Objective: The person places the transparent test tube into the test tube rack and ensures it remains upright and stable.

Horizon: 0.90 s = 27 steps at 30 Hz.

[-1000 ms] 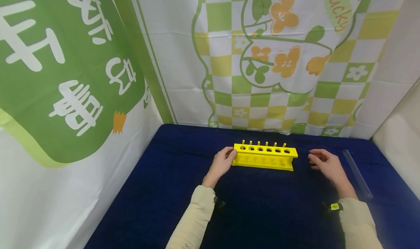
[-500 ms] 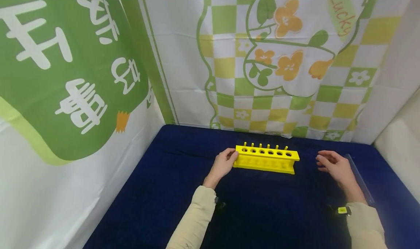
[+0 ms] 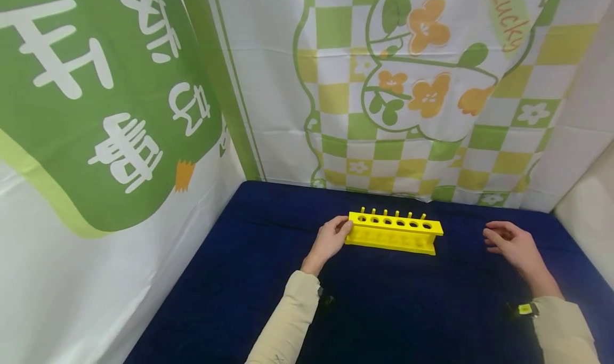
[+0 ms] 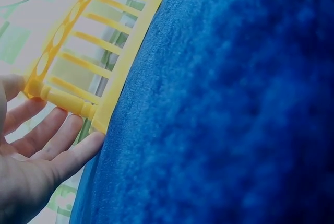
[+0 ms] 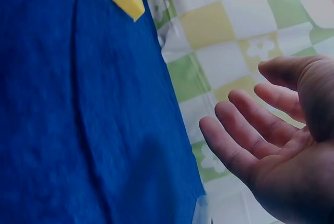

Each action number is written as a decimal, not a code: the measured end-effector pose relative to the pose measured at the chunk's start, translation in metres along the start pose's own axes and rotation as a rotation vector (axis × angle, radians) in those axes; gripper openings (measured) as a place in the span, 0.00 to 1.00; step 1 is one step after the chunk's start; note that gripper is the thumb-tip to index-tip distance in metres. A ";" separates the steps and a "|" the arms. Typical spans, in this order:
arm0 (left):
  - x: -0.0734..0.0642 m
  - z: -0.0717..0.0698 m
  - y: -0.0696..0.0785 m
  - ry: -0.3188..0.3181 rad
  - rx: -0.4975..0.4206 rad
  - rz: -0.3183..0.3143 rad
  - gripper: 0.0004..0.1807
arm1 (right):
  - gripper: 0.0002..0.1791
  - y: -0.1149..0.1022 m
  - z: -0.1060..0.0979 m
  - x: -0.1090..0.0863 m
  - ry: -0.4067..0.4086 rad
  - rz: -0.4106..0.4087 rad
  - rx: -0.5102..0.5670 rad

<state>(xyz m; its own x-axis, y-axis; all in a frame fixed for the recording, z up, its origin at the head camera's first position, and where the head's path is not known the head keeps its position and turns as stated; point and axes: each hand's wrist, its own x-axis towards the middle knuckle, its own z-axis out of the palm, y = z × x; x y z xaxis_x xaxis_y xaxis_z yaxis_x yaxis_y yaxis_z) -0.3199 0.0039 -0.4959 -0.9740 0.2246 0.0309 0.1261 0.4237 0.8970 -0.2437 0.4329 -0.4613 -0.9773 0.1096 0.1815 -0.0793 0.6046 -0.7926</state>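
A yellow test tube rack (image 3: 390,233) stands upright toward the back of the dark blue cloth, with a row of round holes and a row of pegs. At its left end my left hand (image 3: 332,237) grips it, thumb at the top plate. The left wrist view has the fingers (image 4: 55,130) beside the rack's end post (image 4: 65,100). To the right of the rack, my right hand (image 3: 513,242) hovers with loosely bent fingers and nothing in them. The tip of a clear tube (image 5: 201,211) shows below that hand in the right wrist view; in the head view the hand and forearm hide it.
A blue cloth (image 3: 412,305) covers the table. Patterned curtains hang close behind it (image 3: 384,161) and along the left (image 3: 192,209), and a pale drape (image 3: 590,188) borders the right side.
My right hand has moved right, away from the rack and over the clear tube, which was visible beside it earlier. My left hand has stayed at the rack's left end. The head view has shifted slightly.
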 end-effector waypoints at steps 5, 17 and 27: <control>-0.001 0.000 0.000 -0.003 -0.002 -0.004 0.29 | 0.26 0.006 -0.007 -0.002 -0.015 0.001 -0.023; 0.001 0.004 0.000 0.004 -0.009 -0.004 0.30 | 0.29 0.023 -0.020 -0.002 -0.003 0.054 -0.112; -0.001 0.002 -0.001 0.027 -0.006 -0.018 0.30 | 0.27 0.028 -0.032 0.004 0.035 0.094 -0.285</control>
<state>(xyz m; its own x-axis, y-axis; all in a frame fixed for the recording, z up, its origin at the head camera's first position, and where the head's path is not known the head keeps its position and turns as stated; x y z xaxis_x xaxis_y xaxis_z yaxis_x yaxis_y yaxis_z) -0.3185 0.0051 -0.4976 -0.9809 0.1929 0.0261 0.1069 0.4218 0.9003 -0.2434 0.4754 -0.4638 -0.9700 0.1994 0.1392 0.0741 0.7874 -0.6120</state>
